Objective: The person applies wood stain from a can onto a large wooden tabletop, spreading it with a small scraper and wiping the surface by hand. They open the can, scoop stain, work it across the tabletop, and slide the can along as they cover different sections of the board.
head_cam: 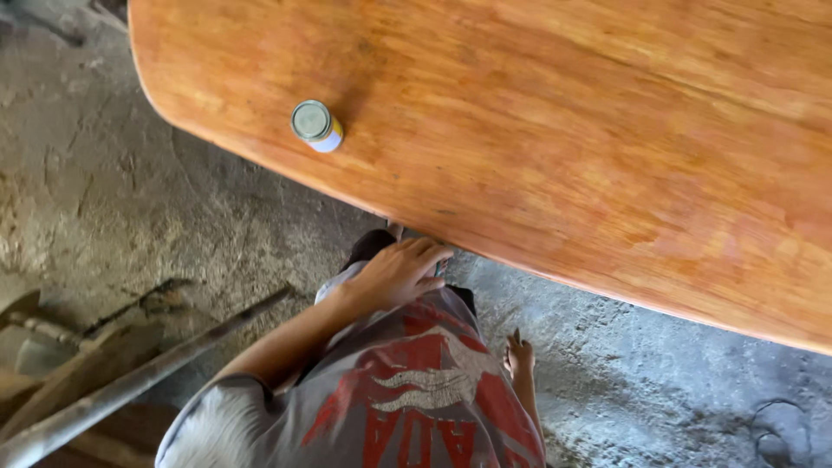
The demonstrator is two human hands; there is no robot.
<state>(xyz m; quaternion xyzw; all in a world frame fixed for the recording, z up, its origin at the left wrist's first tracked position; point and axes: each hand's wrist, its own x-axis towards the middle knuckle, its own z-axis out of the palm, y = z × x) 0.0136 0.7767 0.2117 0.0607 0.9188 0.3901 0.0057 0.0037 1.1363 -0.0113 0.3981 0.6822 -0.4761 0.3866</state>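
Tabletop [555,130] edge was what my left hand [397,270] met: I saw that hand laid flat, fingers spread loosely and holding nothing, its fingertips touching the underside lip of the near rim. My right hand [518,355] hung lower beside my hip, fingers slack and pointing down, holding nothing and touching nothing.

Count: two hands, one tabletop, one can [315,125], one long bar [130,386].

The tabletop was a single wide slab of orange-brown wood with a glossy, varnished face, visible grain streaks and a rounded corner at the upper left. It filled the upper and right part of the view, running diagonally, with its near edge directly in front of my body.

The can stood upright on the slab near the rounded corner, well apart from both hands. It was small, with a grey metal lid and a yellow-and-white side.

Below the slab I saw a rough grey concrete floor [130,191], stained and cracked. The long bar lay across the floor at lower left, beside some wooden pieces. I wore a grey shirt [407,399] with a red print.
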